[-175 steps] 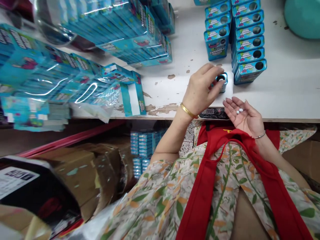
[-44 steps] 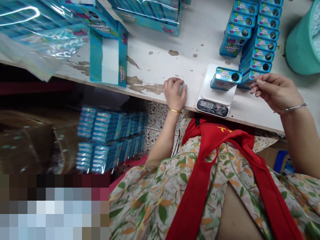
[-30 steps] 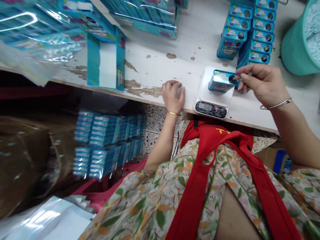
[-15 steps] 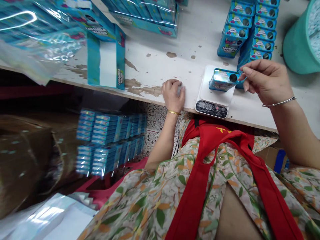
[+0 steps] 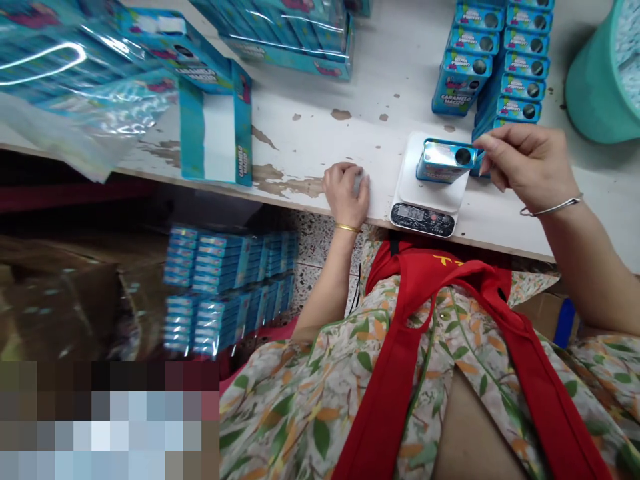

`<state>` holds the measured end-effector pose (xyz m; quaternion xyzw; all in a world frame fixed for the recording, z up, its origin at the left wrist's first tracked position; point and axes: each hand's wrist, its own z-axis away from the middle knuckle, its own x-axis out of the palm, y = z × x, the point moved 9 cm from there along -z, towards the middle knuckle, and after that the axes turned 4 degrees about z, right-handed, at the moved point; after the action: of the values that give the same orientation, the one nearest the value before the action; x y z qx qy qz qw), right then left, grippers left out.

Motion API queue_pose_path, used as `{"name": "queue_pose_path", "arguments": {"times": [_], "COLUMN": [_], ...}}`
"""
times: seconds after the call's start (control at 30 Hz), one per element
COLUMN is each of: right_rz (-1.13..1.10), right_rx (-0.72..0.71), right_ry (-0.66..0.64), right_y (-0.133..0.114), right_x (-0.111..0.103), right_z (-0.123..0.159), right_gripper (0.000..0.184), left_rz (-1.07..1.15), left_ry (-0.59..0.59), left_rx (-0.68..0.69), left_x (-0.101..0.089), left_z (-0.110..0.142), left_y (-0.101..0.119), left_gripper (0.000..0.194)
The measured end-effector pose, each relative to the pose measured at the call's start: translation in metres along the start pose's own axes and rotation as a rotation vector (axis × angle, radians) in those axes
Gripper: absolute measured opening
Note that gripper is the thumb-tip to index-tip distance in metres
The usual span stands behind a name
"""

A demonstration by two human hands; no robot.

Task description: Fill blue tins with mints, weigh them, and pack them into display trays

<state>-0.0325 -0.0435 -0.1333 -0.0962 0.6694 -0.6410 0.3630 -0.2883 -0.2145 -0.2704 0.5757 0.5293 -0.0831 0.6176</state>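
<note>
A white table, its paint chipped, is crowded with film-wrapped packs of blue boxes at the far left, while a teal tub of pale pieces is placed at the right. Upright blue tins are ranged in two rows between them — how many are filled cannot be told. An open carton is left by the front edge, its white floor bared. A digital scale is set nearby; to its left the left hand is rested, fingers loosely curled, any grasp uncertain. Thumb and fingertips of the right hand are pinched beside the single tin stood on the scale — anything held cannot be made out. Work on that tin is judged unfinished: a reading is shown, but its dark opening appears uncovered.
</note>
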Motion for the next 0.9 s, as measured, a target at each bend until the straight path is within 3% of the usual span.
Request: {"name": "queue_pose_path", "arguments": {"times": [0.17,0.33,0.4,0.5,0.67,0.77,0.9], "right_rz": [0.211,0.169,0.078,-0.104,-0.282,-0.287,-0.286], "right_rx": [-0.125,-0.151,-0.091,0.084,0.394,0.468,0.449], "right_ry": [0.009,0.163,0.246,0.357,0.448,0.416,0.398], "right_y": [-0.014,-0.012,0.008,0.064,0.161,0.186,0.195], "right_x": [0.005,-0.020,-0.032,-0.042,-0.036,-0.026,-0.022], "right_z": [-0.005,0.017,0.030,0.050,0.082,0.092,0.094], "right_gripper": [0.024,0.029,0.031,0.029,0.033,0.039,0.042], "left_rz": [0.017,0.020,0.016,0.006,-0.010,-0.005,0.005], "left_ry": [0.014,-0.010,-0.009,-0.005,0.015,0.012,0.037], "left_rx": [0.002,-0.006,-0.006,0.002,0.031,0.033,0.059], "left_x": [0.000,0.002,0.001,0.001,0.000,0.002,0.006], "left_z": [0.000,0.000,0.000,0.000,0.000,-0.001,-0.001], "left_y": [-0.002,-0.003,-0.004,-0.003,-0.004,-0.006,-0.013], "left_gripper": [0.026,0.026,0.026,0.026,0.027,0.029,0.034]}}
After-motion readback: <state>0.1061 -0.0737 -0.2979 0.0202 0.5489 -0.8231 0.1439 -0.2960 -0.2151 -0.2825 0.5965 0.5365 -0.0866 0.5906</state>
